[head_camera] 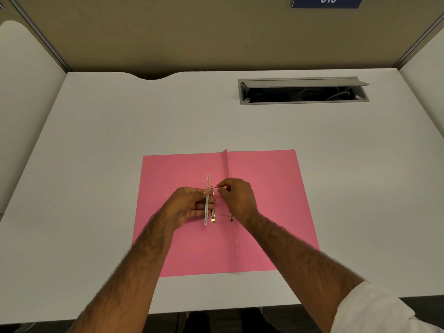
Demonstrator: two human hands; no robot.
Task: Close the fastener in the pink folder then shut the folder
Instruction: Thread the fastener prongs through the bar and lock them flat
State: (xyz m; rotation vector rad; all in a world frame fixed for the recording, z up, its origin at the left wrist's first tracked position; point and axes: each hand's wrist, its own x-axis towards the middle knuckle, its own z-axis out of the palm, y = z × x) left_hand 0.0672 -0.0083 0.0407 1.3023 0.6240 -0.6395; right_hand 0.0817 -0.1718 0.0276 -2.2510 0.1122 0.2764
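Pink folder [264,200] lies open and flat on the white desk [120,140], near its front edge, and both hands are busy at the fastener [212,218] just left of the fold. The right hand [236,198] has thumb and forefinger pinched together on a thin metal prong [214,187], bending it over. The left hand [186,205] has its fingers curled around a pale plastic strip [206,200], clamping it upright beside the metal base.

From where I stand, that prong looks springy and thin; it should bend easily but could slip from a pinch or nick a fingertip, so a grip close to its root seems wise. A second prong [222,215] lies lower down, toward the right wrist. The folder itself looks like light card, stiff enough to swing over by its outer right edge, yet easy to crease. A grey cable hatch [304,102] sits well apart at the desk's far side.
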